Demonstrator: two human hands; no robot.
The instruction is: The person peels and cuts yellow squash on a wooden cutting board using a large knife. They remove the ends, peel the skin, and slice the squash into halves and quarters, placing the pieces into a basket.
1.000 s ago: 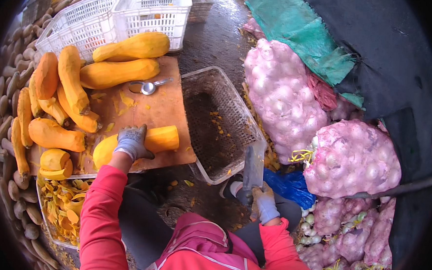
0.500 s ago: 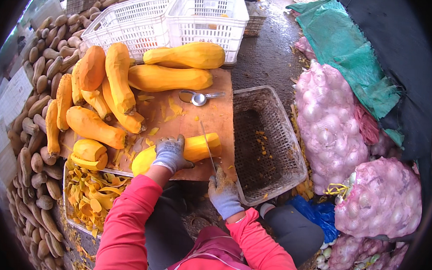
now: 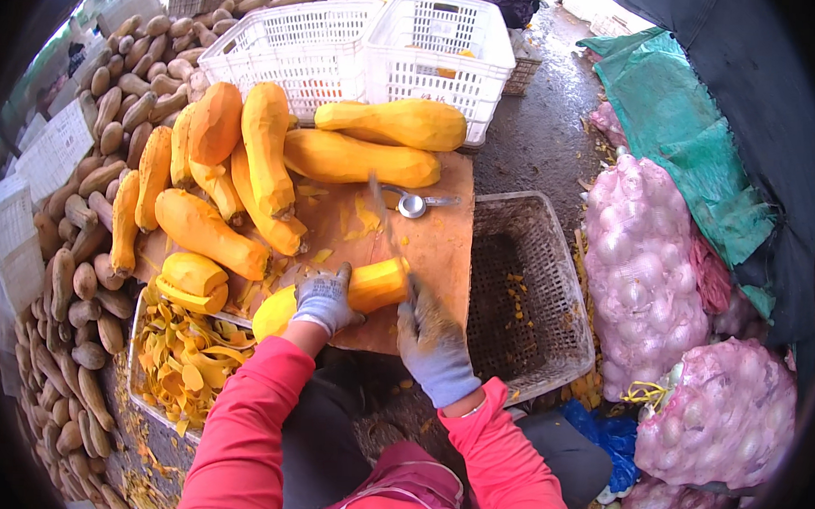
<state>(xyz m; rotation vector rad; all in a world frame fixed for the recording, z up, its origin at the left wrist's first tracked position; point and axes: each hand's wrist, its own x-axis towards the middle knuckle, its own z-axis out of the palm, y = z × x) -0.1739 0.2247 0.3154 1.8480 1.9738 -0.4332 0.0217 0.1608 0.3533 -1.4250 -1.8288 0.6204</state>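
A peeled yellow-orange squash lies crosswise near the board's front edge. My gloved left hand presses on its left part, fingers wrapped over the top. My gloved right hand grips a knife by its handle, which the fingers hide. The knife's blade, smeared by motion, slants up and left past the squash's right end; whether it touches the flesh I cannot tell. Behind the squash, a metal peeler rests among peel scraps on the brown cutting board. More peeled squashes are heaped along the board's left and back.
An empty-looking dark-bottomed crate with orange scraps stands right of the board. Peelings fill another crate at its front left. White crates stand behind. Unpeeled squashes pile up at left; net sacks of onions lie at right.
The whole scene has shifted to the right in view. My right hand and the knife have risen and moved farther away along the squash's right end. My left hand stays on the squash.
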